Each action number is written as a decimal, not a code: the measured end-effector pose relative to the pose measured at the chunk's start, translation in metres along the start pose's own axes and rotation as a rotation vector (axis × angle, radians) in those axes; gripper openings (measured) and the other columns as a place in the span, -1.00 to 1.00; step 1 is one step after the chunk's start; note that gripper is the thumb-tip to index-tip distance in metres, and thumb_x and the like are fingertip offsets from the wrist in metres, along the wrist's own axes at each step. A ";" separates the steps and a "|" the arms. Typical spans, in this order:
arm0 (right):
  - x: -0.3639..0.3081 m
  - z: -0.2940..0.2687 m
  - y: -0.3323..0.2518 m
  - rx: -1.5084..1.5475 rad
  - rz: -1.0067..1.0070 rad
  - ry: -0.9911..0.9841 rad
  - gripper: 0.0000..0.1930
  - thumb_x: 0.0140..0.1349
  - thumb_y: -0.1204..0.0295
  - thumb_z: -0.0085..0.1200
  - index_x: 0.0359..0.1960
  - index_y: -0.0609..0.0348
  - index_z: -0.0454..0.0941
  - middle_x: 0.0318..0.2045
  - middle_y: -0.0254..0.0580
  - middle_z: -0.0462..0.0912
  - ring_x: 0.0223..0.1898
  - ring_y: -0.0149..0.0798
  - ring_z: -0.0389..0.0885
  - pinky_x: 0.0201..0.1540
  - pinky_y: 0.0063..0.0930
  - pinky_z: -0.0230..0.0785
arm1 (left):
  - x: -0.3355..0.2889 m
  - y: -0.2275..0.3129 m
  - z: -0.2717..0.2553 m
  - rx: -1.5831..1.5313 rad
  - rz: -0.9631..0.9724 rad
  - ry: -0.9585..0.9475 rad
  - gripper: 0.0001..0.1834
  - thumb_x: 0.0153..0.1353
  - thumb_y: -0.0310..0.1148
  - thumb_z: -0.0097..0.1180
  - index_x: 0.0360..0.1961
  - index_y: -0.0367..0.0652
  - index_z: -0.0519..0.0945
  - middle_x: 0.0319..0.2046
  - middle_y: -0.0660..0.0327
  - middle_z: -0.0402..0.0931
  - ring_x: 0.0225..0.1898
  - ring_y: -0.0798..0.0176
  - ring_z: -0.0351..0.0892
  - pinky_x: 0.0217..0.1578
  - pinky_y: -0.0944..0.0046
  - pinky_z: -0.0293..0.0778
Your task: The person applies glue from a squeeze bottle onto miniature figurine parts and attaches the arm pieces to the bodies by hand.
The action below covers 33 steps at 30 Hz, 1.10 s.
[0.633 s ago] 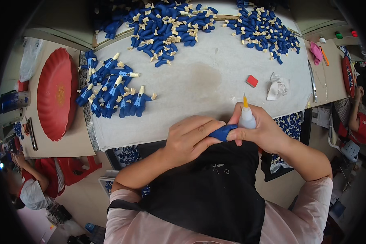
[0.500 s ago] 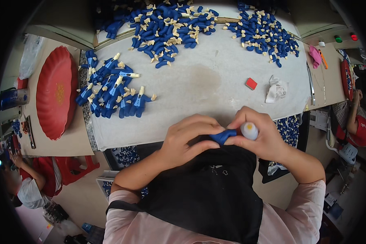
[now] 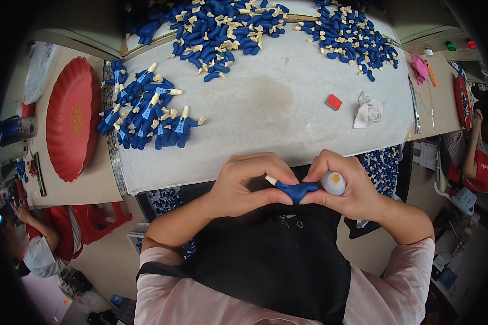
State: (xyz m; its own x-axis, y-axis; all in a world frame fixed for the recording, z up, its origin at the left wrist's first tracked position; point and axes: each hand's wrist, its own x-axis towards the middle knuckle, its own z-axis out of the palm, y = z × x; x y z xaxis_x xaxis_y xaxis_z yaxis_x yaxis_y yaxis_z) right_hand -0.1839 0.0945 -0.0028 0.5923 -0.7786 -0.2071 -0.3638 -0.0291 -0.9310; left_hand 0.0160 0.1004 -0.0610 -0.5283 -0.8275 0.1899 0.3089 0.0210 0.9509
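Observation:
Close in front of my black apron, a blue doll body (image 3: 295, 192) with a cream neck is held between both hands. My left hand (image 3: 238, 181) pinches its neck end between thumb and fingers. At its other end, my right hand (image 3: 358, 187) presses with thumb and forefinger; whether a separate arm piece is there is hidden by the fingers. The same right hand keeps a small white bottle (image 3: 333, 183) with a yellowish tip tucked in its palm. On the left of the table lies a cluster of blue doll bodies (image 3: 146, 111), some with arms attached.
Piles of blue doll arms (image 3: 222, 38) with cream hands lie at the back, and more arms (image 3: 358, 46) at back right. A red box (image 3: 334, 102) and crumpled tissue (image 3: 368, 111) rest on the right. A red scalloped tray (image 3: 73, 122) stands left. Co-workers sit at both sides.
The doll body has turned in my fingers, so its cream neck now shows beside my left hand. Both hands stay close together, and the bottle is still in the right one.

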 end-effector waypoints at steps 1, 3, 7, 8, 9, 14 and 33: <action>0.000 0.001 -0.001 0.050 0.069 0.007 -0.73 -0.16 0.46 0.26 -0.50 0.21 0.36 -0.53 -0.28 0.50 -0.51 -0.46 0.45 -0.45 -0.63 0.26 | -0.001 -0.001 0.001 -0.001 0.001 -0.003 -0.79 -0.18 -0.57 0.22 -0.43 -0.28 0.51 -0.43 0.14 0.50 -0.38 0.26 0.50 -0.34 0.40 0.39; 0.000 0.002 0.000 0.059 0.092 0.031 -0.72 -0.15 0.43 0.25 -0.49 0.21 0.36 -0.55 -0.26 0.50 -0.52 -0.42 0.46 -0.46 -0.59 0.26 | -0.001 -0.002 0.001 -0.104 -0.077 0.015 -0.80 -0.14 -0.58 0.19 -0.40 -0.32 0.50 -0.41 0.13 0.48 -0.35 0.31 0.48 -0.32 0.41 0.37; 0.001 0.001 0.001 0.159 0.172 0.024 -0.75 -0.11 0.51 0.22 -0.47 0.22 0.34 -0.55 -0.33 0.45 -0.54 -0.55 0.39 -0.49 -0.69 0.22 | 0.001 -0.003 0.002 -0.201 -0.124 0.007 -0.80 -0.10 -0.59 0.16 -0.37 -0.33 0.49 -0.37 0.14 0.46 -0.32 0.35 0.46 -0.29 0.41 0.36; 0.002 0.000 0.002 0.159 0.171 0.025 -0.75 -0.11 0.51 0.22 -0.47 0.22 0.34 -0.55 -0.33 0.45 -0.54 -0.55 0.39 -0.49 -0.69 0.22 | 0.002 -0.004 0.002 -0.228 -0.125 0.012 -0.80 -0.08 -0.60 0.15 -0.36 -0.34 0.48 -0.36 0.15 0.45 -0.32 0.35 0.45 -0.28 0.41 0.35; 0.002 0.000 0.003 0.200 0.183 0.025 -0.75 -0.10 0.52 0.21 -0.47 0.22 0.33 -0.56 -0.33 0.44 -0.55 -0.55 0.39 -0.50 -0.71 0.22 | 0.002 -0.005 0.002 -0.255 -0.129 0.015 -0.80 -0.07 -0.61 0.13 -0.35 -0.35 0.48 -0.36 0.15 0.45 -0.31 0.36 0.44 -0.27 0.41 0.34; 0.006 -0.003 -0.001 0.365 0.290 0.009 -0.76 -0.09 0.54 0.19 -0.47 0.22 0.32 -0.56 -0.32 0.44 -0.57 -0.57 0.39 -0.52 -0.72 0.23 | 0.005 -0.004 0.002 -0.255 -0.154 0.027 -0.79 -0.05 -0.61 0.11 -0.31 -0.34 0.46 -0.35 0.16 0.45 -0.29 0.36 0.44 -0.25 0.40 0.34; 0.000 -0.001 0.011 -0.762 -0.806 0.492 -0.80 -0.30 0.53 0.06 -0.52 0.27 0.45 -0.52 -0.17 0.45 -0.61 -0.29 0.40 -0.64 -0.56 0.20 | 0.022 0.008 0.022 -0.502 -0.285 0.279 -0.65 0.16 -0.33 -0.08 -0.06 -0.27 0.32 -0.27 0.07 0.47 -0.22 0.31 0.46 -0.15 0.33 0.35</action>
State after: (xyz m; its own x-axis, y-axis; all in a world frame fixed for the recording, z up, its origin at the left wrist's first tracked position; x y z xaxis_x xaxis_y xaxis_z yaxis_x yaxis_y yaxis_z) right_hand -0.1884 0.0934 -0.0131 0.5677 -0.5172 0.6405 -0.4442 -0.8475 -0.2906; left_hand -0.0108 0.0945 -0.0437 -0.4399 -0.8780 -0.1889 0.5553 -0.4312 0.7111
